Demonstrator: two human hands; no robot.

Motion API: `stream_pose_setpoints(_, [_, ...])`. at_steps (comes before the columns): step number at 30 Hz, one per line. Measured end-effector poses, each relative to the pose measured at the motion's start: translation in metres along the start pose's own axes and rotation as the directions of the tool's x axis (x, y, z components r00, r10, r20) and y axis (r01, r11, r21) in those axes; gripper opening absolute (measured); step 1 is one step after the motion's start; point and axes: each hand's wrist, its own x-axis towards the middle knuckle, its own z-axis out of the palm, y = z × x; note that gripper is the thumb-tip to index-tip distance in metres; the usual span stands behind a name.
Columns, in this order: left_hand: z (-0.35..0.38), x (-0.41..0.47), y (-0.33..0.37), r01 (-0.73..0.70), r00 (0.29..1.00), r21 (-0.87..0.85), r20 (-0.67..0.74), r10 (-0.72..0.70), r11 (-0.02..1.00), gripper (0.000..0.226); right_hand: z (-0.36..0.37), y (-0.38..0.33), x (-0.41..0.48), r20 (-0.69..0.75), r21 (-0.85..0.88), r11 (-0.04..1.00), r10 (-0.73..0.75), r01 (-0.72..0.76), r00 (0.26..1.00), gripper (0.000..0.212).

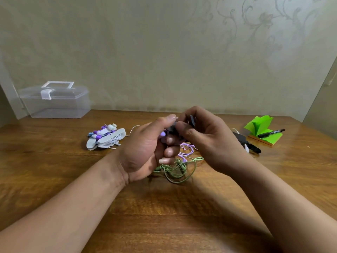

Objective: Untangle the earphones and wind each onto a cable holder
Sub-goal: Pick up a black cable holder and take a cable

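Observation:
Above the middle of the wooden table, my left hand (pixel 147 150) grips a purple earphone bundle (pixel 163 136) with curled fingers. My right hand (pixel 206 137) pinches a dark cable holder (pixel 192 120) right against that bundle. Purple cable (pixel 187 148) trails down from the hands to the table. Below them lies a loose tangle of green earphones (pixel 179 169). A pile of wound white and purple earphones on pale holders (pixel 105 136) sits to the left. How the cable sits on the dark holder is hidden by my fingers.
A clear plastic box with a handle (pixel 54 101) stands at the back left. Green sticky notes (pixel 262 129) with a black marker (pixel 271 133) lie at the right. Dark holders (pixel 246 142) rest behind my right wrist. The wall runs close behind the table (pixel 164 216).

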Motion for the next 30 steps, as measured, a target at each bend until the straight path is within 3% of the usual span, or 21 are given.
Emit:
stream_pose_setpoints(8, [0.001,0.002,-0.002,0.01,0.995,0.104,-0.104,0.001,0.995,0.03,0.004,0.003,0.002,-0.012,-0.058,0.996,0.074,-0.075,0.997,0.048])
stream_pose_setpoints(14, [0.0,-0.001,0.002,0.021,0.998,0.073,-0.063,-0.017,0.997,0.021,0.001,0.003,0.003,-0.009,0.084,0.981,0.175,-0.174,0.985,0.038])
stream_pose_setpoints(20, [0.004,0.003,-0.005,-0.016,0.995,0.196,-0.096,0.035,0.981,0.013,0.006,-0.001,0.001,-0.098,-0.045,0.98,0.191,-0.196,0.977,0.019])
stream_pose_setpoints(25, [0.001,0.003,-0.005,-0.02,0.992,0.212,-0.115,0.046,0.977,0.01,0.006,-0.007,-0.003,-0.081,-0.158,0.981,0.102,-0.114,0.991,0.014])
stream_pose_setpoints(30, [0.003,0.007,-0.013,-0.136,0.948,0.459,-0.198,0.25,0.878,0.015,0.006,0.0,-0.001,-0.091,-0.267,0.963,0.018,-0.042,0.996,0.014])
